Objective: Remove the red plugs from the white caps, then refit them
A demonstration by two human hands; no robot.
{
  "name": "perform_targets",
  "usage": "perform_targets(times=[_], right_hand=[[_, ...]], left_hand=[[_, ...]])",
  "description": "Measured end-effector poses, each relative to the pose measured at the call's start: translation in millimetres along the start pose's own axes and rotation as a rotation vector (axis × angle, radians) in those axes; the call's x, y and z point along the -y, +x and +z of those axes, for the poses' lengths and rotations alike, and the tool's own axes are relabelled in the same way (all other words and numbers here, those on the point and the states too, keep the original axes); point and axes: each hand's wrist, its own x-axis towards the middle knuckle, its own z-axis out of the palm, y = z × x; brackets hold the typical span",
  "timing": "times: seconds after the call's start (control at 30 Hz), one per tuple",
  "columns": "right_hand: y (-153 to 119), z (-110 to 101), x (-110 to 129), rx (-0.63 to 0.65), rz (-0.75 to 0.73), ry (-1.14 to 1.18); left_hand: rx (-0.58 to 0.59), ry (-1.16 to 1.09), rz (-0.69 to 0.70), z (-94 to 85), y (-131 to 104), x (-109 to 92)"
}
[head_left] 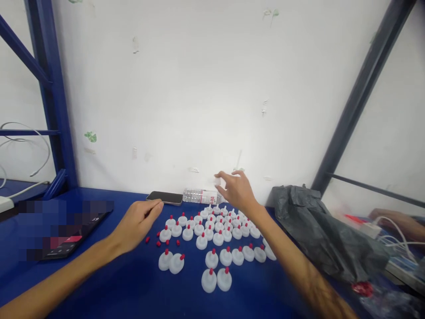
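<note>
My right hand (236, 188) is raised above the back rows, its thumb and fingertips closed on a small white nozzle cap (217, 181), slightly blurred. Lower and to the left, my left hand (141, 219) hovers beside several loose red tips (158, 243), thumb pressed to the curled fingers; whatever it may hold is hidden. Between and in front of my hands stand many translucent white nozzle caps (202, 242), most with a red tip on the spout. A few at the back (217, 210) have bare white spouts. My right forearm hides part of the rows.
A phone (165, 198) and a clear water bottle (192, 195) lie along the wall. To the left is a dark-screened device (71, 241). A grey plastic bag (308, 226) fills the right side, with another person's hand (395, 217) and cables beyond it. Blue posts (55, 97) flank the table.
</note>
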Motion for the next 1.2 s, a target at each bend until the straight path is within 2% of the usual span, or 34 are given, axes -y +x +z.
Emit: perform_targets(times=[0.07,0.13,0.27,0.4,0.67,0.87,1.03,1.2], right_hand=[[-2,8,-19,0.009,0.069,-0.02],[-5,18,-28,0.048,0.1,-0.025],[-10,32,-32,0.15,0.142,-0.037],[-11,36,-42,0.238,0.21,-0.078],[-25,48,-73,0.481,0.346,-0.146],[-34,59,-83,0.631,0.384,-0.143],[-35,59,-81,0.636,0.407,-0.163],[-32,56,-75,0.53,0.397,-0.178]], left_hand=[[0.008,0.292,0.035,-5.1,3,10],[0.047,0.409,0.005,-7.7,5,19],[0.135,0.409,0.015,-6.4,7,28],[0.209,0.431,0.025,-2.7,6,29],[0.245,0.494,-0.021,-1.9,7,34],[0.292,0.504,0.0,-2.3,5,34],[0.32,0.499,0.02,-0.1,4,32],[0.301,0.491,0.023,0.1,4,31]])
